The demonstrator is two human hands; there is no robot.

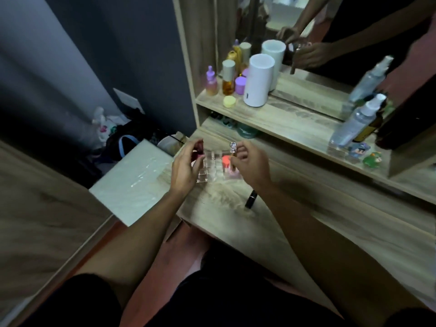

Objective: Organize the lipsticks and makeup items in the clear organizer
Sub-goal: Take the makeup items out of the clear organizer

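Dim room, light falls mostly on the surface [226, 197] centre; corners dark. Motion blur thruout, edges bent by wide-angle lens. Glare on white cylinder [258, 79].

White cylinder [258, 80] beside purple jar [240, 85]

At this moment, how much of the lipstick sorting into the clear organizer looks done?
Early to midway. Done: an orange-capped item stands in the clear acrylic grid organizer; most slots look empty. In hand: the left hand holds a dark red item at the organizer's left edge, and the right hand holds a clear-capped tube over its right side. Left: a black lipstick tube lies loose on the wooden vanity top.
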